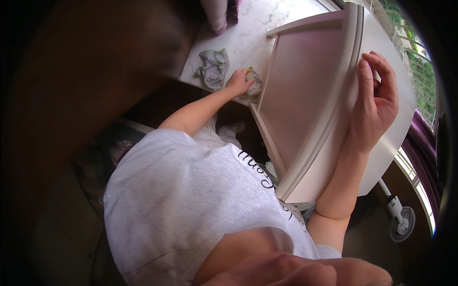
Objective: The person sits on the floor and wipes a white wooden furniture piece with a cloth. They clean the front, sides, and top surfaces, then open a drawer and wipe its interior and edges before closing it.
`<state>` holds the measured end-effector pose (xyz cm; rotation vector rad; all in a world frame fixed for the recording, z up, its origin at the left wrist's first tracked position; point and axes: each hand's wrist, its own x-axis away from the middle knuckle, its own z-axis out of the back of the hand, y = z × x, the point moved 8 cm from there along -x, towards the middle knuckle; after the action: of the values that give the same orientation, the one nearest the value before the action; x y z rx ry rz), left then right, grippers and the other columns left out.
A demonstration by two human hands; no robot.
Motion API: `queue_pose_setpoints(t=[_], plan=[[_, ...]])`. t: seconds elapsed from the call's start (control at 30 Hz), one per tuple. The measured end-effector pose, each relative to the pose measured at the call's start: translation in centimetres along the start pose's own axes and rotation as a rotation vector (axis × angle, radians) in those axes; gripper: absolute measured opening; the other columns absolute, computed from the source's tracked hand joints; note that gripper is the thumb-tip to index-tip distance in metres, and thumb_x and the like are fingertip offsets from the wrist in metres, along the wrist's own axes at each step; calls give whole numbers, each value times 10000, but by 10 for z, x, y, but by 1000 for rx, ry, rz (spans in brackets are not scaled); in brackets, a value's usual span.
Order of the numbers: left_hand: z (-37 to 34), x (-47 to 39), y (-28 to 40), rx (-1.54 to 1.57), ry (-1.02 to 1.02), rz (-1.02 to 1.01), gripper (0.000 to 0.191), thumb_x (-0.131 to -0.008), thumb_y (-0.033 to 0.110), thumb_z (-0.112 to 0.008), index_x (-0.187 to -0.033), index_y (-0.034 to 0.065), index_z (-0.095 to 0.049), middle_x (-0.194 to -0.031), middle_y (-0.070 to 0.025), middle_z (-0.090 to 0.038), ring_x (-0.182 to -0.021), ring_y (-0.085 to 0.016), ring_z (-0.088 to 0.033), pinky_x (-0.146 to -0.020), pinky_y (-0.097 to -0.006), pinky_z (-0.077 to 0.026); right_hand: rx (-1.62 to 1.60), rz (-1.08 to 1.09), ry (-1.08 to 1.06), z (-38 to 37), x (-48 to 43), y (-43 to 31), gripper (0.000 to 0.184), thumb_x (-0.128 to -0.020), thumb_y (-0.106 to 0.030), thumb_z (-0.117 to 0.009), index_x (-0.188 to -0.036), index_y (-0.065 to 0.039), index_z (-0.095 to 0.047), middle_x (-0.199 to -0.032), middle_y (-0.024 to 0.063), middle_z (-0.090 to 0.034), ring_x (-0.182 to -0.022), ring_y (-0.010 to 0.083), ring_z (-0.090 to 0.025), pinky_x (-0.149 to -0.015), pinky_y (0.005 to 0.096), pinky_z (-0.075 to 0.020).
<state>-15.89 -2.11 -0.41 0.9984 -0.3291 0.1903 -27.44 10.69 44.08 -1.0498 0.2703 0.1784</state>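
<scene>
My left hand [239, 83] rests on a crumpled grey cloth with yellow-green edging [253, 85], near the edge of a white marble-patterned tabletop [250, 46]. A similar grey cloth with green trim [214, 68] lies crumpled just left of it. A large white furniture piece [304, 85] with a recessed panel and a moulded, curved edge stands tilted in front of me. My right hand [377, 89] is over its outer face, beside the moulding, with fingers loosely curled, thumb and index apart and nothing visible between them. My right forearm lies along that face.
A pink and white fabric item [216, 16] is at the tabletop's back. A small white fan [402, 223] stands at lower right, near a purple curtain [424, 143] and a barred window. A dark blurred shape covers the upper left. Below the tabletop a clog-like shoe [239, 126] shows.
</scene>
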Motion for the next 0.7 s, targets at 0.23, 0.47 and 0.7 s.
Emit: queue_pose_setpoints(t=[0.23, 0.47, 0.7], plan=[[47, -71, -61, -347, 251, 95, 315, -761, 204, -735, -1044, 83, -671, -1042, -129, -631, -1020, -298, -592, -876, -412, -481, 36, -57, 15, 0, -1, -2, 71, -885, -41, -673, -954, -23, -682, -1052, -6, -613, -680, 20, -422, -612, 148, -359], [28, -106, -33, -407, 138, 43, 284, -742, 237, -748, -1009, 163, -688, -1013, -77, -636, -996, -280, -595, -833, -416, -484, 89, -106, 17, 0, -2, 1, 96, -864, -16, -675, -959, -21, -677, -1094, 22, -594, -738, 41, -393, -660, 159, -324], [13, -143, -21, -504, 95, 76, 97, -822, 242, -668, -782, 160, -698, -911, -73, -650, -921, -274, -626, -767, -429, -504, 111, -116, -22, 4, -4, -1, 137, -821, 20, -656, -955, -11, -660, -1125, 86, -561, -822, 84, -430, -694, 192, -303]])
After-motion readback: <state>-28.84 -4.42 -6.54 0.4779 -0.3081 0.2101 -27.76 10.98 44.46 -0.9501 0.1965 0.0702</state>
